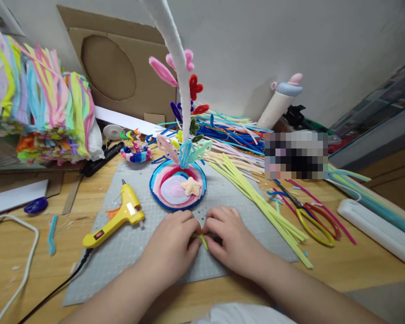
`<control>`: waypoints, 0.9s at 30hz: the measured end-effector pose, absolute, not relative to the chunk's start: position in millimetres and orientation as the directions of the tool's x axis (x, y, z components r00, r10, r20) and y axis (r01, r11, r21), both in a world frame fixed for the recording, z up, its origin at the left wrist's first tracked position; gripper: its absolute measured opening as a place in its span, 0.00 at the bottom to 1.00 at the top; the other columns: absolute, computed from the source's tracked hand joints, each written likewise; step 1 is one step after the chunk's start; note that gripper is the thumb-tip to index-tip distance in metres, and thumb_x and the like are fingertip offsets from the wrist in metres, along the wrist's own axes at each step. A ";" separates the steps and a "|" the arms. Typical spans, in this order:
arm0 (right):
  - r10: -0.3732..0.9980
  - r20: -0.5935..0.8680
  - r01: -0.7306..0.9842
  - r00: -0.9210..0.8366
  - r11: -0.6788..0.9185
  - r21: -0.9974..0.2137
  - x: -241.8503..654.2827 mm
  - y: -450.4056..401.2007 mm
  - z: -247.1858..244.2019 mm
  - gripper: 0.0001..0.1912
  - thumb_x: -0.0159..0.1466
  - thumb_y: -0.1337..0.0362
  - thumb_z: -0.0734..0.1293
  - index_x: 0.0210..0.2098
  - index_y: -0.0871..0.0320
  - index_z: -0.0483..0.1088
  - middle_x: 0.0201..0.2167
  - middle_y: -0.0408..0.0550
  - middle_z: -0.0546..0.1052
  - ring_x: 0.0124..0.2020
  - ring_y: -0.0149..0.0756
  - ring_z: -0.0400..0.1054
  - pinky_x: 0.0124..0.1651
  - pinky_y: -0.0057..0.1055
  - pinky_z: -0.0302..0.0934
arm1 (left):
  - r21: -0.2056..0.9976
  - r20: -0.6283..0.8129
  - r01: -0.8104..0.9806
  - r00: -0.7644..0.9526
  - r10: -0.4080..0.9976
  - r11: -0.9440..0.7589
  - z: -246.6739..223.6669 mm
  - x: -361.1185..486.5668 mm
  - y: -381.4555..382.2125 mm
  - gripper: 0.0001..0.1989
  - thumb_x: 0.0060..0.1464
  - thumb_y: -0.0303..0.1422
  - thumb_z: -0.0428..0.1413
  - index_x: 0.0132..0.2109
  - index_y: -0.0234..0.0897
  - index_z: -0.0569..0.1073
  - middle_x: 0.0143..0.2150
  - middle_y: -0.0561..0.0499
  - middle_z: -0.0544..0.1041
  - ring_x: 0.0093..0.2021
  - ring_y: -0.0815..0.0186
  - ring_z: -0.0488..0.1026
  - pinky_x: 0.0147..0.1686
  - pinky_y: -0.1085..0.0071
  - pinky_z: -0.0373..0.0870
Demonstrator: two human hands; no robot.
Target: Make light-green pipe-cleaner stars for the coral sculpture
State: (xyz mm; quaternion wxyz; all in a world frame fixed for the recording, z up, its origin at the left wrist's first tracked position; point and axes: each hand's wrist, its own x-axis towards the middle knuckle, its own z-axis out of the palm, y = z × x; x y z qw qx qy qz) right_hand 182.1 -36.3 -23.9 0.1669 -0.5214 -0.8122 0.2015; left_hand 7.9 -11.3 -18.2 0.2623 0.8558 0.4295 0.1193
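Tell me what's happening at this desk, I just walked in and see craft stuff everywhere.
A person works on a grey cutting mat. Their left hand and right hand pinch a yellow-green pipe cleaner between the fingertips. A pipe-cleaner tree on a round base stands just beyond; a yellow glue gun lies to the left.

So the thing being worked is a short yellow-green pipe cleaner point(202, 239), fuzzy and thin. It's pinched between the left hand point(173, 245) and the right hand point(229, 240), which meet right over it, so only a little bent bit pokes out between the fingertips, angling down toward the person. It sits low over the grey cutting mat point(128, 252), just in front of the round spiral base point(177, 185).
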 end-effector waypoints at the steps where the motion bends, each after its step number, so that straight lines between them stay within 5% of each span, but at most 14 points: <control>1: 0.915 0.054 0.777 -0.400 0.370 -0.510 182.2 -36.0 -24.2 0.05 0.58 0.72 0.66 0.32 0.57 0.68 0.36 0.44 0.70 0.42 0.37 0.61 0.44 0.35 0.48 | 0.545 -0.022 0.680 0.596 0.802 -0.491 -18.2 8.6 -11.5 0.04 0.52 0.26 0.53 0.33 0.38 0.72 0.34 0.51 0.72 0.39 0.63 0.67 0.37 0.68 0.60; 27: 0.912 0.028 0.761 -0.409 0.358 -0.542 183.8 -34.4 -28.6 0.04 0.58 0.72 0.65 0.32 0.57 0.66 0.31 0.43 0.71 0.37 0.35 0.61 0.41 0.33 0.47 | 0.485 -0.083 0.791 0.467 0.881 -0.373 -15.5 14.9 -17.0 0.07 0.50 0.26 0.51 0.30 0.38 0.73 0.30 0.51 0.74 0.32 0.64 0.70 0.32 0.69 0.60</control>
